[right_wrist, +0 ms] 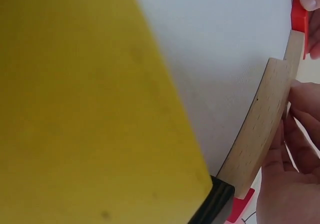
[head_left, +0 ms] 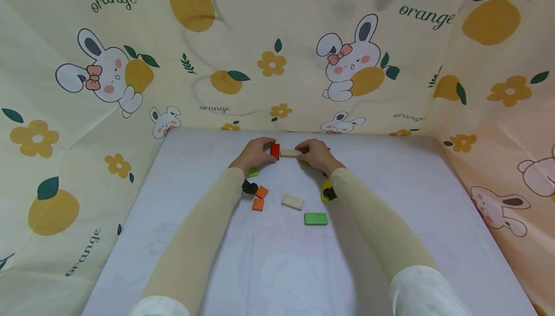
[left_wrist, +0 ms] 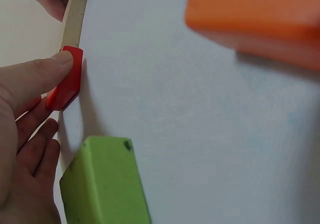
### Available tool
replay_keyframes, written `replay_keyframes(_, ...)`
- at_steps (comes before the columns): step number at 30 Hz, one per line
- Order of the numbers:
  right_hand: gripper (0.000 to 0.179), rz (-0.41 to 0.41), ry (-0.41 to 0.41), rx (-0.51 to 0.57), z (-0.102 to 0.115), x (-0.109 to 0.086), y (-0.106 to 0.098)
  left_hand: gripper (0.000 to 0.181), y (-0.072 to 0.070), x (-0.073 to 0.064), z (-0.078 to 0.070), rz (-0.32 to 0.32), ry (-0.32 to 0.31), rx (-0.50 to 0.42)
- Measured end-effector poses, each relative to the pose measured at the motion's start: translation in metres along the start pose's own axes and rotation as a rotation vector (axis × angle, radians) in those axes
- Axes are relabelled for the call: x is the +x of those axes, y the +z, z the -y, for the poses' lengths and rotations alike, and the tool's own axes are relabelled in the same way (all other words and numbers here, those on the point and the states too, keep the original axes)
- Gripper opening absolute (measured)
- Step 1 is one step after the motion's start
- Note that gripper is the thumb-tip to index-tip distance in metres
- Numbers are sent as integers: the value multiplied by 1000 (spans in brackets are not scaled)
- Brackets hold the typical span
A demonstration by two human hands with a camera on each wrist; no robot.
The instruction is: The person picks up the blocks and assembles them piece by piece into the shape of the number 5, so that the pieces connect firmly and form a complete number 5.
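Observation:
At the far part of the table, my left hand (head_left: 255, 154) holds a red block (head_left: 275, 151) upright, thumb on its near face and fingers behind. Directly right of it, a long plain wooden block (head_left: 289, 153) runs end-on to the red one. My right hand (head_left: 318, 156) pinches that wooden block near its right end. A second wooden block (right_wrist: 255, 129) lies just in front of the first, beside the right thumb. In the left wrist view, a light green block (left_wrist: 110, 179) stands close to the left fingers.
Nearer lie two orange blocks (head_left: 257, 204), a wooden block (head_left: 292, 202) and a green block (head_left: 315, 218). A yellow block (head_left: 325, 190) is below the right wrist. Black (right_wrist: 215, 201) and red (right_wrist: 242, 207) pieces show past the second wooden block. A printed cloth (head_left: 269, 27) surrounds the table.

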State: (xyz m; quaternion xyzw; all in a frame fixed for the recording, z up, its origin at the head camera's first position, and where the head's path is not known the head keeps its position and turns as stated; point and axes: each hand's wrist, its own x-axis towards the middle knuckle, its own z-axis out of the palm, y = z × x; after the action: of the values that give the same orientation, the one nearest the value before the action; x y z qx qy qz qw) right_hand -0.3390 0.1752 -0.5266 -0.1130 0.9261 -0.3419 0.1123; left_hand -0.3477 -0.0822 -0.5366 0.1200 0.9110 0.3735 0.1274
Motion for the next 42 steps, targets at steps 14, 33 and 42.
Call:
replay_keyframes(14, 36, -29, -6, -11, 17, 16, -30, 68, -20, 7, -17, -20, 7, 21)
replay_keyframes(33, 32, -28, 32, 3, 6, 14, 1, 66, 5, -10, -1, -30, 18, -9)
replay_keyframes(42, 31, -21, 41, 16, 10, 12, 5, 65, 6, -14, 0, -35, 22, 6)
